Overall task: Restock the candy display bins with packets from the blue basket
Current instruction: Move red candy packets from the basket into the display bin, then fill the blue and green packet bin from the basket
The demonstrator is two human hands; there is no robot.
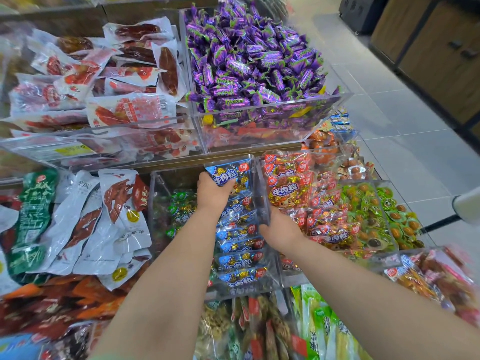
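Clear acrylic bin mid-display is the landmark. Left hand at the bin's far end, fingers curled round a blue packet standing upright against the back wall. Row of blue packets runs down the bin's right side toward the camera, green packets on its left side. Right hand at the bin's right wall, fingers wrapped over the divider edge, pressed against the blue row. Red packets in the next bin right. Purple candies in the bin above. Blue basket not visible
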